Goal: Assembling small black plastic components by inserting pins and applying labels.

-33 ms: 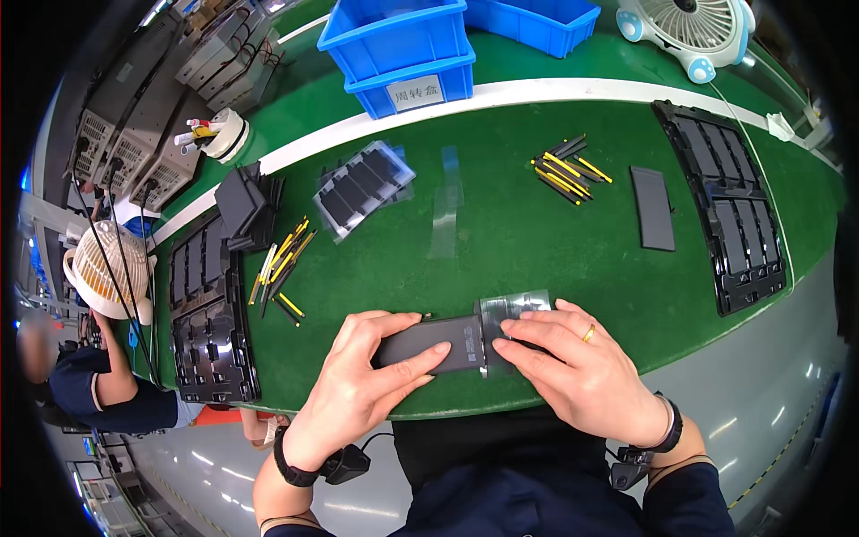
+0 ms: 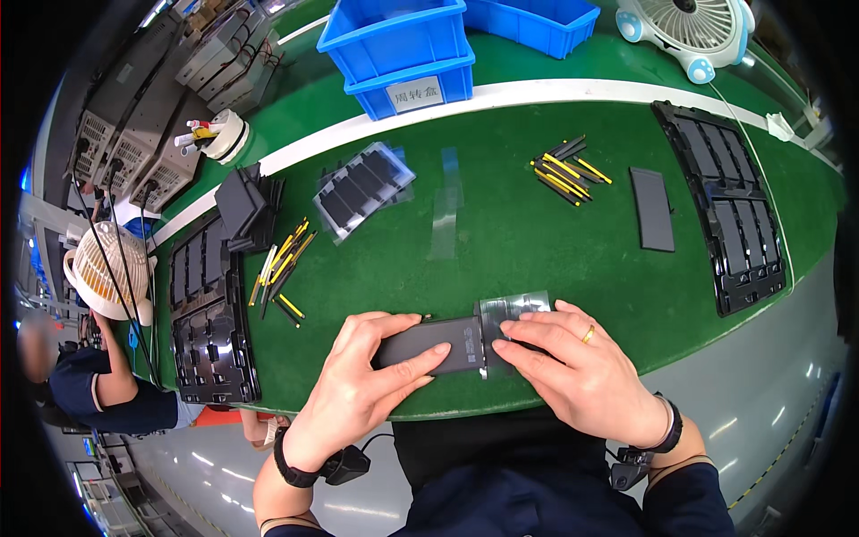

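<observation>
My left hand [image 2: 362, 385] grips the left half of a flat dark rectangular part [image 2: 443, 345], which lies near the front edge of the green table [image 2: 501, 242]. My right hand [image 2: 577, 367], with a ring on one finger, presses its fingers on a clear film sleeve [image 2: 514, 309] at the part's right end. The sleeve covers that end, and the right fingers hide part of it.
Black slotted trays stand at the left [image 2: 210, 322] and right [image 2: 729, 206]. Yellow-and-black strips lie in two piles [image 2: 282, 264] [image 2: 565, 170]. There is also a single dark flat part [image 2: 651, 208], a clear bag of dark parts [image 2: 362, 188] and blue bins [image 2: 403, 45]. Another person [image 2: 98, 385] sits at the left.
</observation>
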Available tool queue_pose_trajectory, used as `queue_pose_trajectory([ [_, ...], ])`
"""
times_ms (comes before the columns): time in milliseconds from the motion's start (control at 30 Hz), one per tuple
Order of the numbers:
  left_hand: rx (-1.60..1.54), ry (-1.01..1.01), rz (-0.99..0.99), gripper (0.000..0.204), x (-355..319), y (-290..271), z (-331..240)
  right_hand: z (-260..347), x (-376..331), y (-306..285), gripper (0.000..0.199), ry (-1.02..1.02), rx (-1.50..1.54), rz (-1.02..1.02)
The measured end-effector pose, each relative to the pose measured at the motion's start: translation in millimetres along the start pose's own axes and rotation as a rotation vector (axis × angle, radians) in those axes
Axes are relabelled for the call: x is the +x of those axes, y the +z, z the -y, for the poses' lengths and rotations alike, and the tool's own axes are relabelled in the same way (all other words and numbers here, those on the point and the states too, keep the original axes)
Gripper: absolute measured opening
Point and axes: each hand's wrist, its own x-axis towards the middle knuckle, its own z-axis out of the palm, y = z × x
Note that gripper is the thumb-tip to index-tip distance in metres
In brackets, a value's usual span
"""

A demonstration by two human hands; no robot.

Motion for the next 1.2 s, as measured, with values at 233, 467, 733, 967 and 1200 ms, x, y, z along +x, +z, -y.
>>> queue_pose_trajectory([
  [233, 0.009, -0.007, 0.010, 0.045, 0, 0, -1, -1, -1, 0, 0.037, -0.003, 0.006, 0.020],
  [467, 0.025, -0.009, 0.014, 0.044, 0, 0, -2, -2, -2, 0, 0.037, 0.003, 0.013, 0.030],
  [733, 0.040, 0.006, 0.007, 0.042, 2, 0, -2, -3, 0, -2, 0.037, -0.015, 0.033, 0.000],
  [967, 0.299, 0.120, -0.321, 0.046, -3, -18, -21, -3, 1, -17, 0.007, 0.119, 0.483, -0.389],
  [1200, 0.254, 0.223, -0.801, 0.065, -5, 1, -56, 49, 38, -6, 0.020, 0.391, 1.635, -0.206],
])
